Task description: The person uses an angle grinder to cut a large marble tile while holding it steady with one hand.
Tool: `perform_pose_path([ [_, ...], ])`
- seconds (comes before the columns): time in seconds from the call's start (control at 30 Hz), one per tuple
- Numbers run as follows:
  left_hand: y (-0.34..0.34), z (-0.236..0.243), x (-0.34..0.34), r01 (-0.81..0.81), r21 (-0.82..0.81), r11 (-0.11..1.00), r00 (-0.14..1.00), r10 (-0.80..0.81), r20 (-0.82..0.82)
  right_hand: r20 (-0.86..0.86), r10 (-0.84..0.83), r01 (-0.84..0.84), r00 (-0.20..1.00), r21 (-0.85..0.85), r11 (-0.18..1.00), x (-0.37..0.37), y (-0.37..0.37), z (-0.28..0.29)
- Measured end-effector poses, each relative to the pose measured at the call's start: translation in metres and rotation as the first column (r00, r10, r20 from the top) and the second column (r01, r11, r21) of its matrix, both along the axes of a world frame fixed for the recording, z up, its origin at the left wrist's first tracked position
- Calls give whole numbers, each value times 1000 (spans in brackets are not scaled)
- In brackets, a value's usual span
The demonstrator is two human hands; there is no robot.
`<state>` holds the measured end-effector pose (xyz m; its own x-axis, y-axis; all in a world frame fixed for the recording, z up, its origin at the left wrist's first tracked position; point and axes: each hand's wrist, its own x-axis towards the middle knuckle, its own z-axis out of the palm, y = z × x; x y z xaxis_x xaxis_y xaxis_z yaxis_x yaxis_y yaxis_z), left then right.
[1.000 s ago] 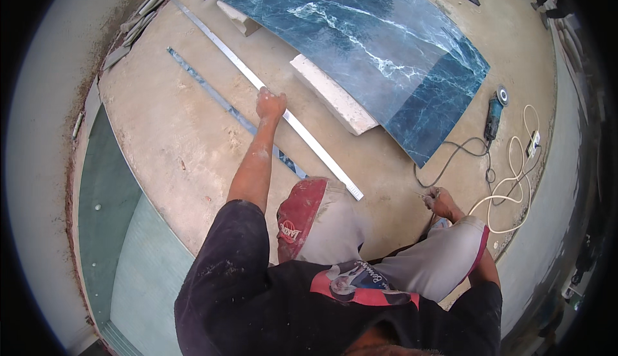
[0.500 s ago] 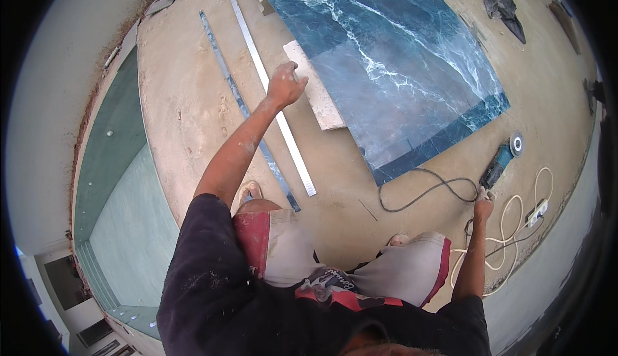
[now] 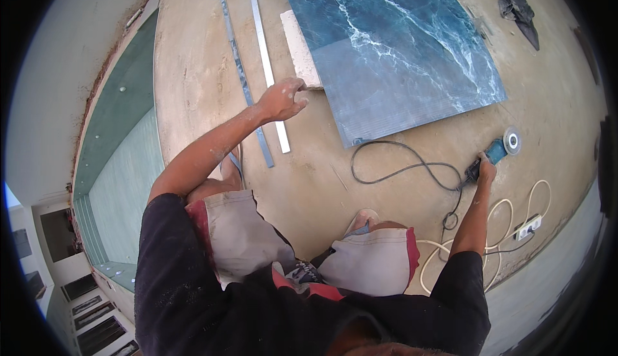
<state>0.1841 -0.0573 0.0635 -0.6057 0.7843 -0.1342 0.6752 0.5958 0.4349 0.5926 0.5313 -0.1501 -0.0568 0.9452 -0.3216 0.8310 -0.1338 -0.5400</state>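
My right hand [image 3: 487,168] is closed around the dark rear body of a teal angle grinder [image 3: 496,152], whose round disc [image 3: 512,141] points away from me. The grinder is low, right of the slab; whether it touches the floor I cannot tell. My left hand [image 3: 283,100] has loosely bent fingers with the thumb apart and nothing visible in them. It hovers over a long pale metal straightedge [image 3: 262,40], near the slab's left edge. The glossy blue slab with white veins [image 3: 399,60] rests raised, with a whitish block [image 3: 300,50] jutting out from under its left side.
A narrow blue-grey strip [image 3: 239,66] lies beside the straightedge. The grinder's dark cable [image 3: 405,153] loops before the slab. At right are a cream extension cord [image 3: 508,227] and white socket block [image 3: 528,227]. Dark cloth [image 3: 517,11] lies far right; a green-tiled basin [image 3: 129,163] drops off left.
My right hand has taken a fuller hold of the grinder from its rear end. The left hand has drawn back slightly from the block, and the whole view has shifted.
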Motion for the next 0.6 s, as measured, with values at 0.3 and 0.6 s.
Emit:
perform_pose_path([
  [0.3, -18, 6, 84, 170, -98, 981, 934, -128, 332, -624, -159, 3, 765, -243, 970, 61, -79, 102],
  [0.6, 68, -81, 196, 459, 111, 882, 805, -465, 369, -667, 281, 75, 690, 453, 889, 194, -121, 323],
])
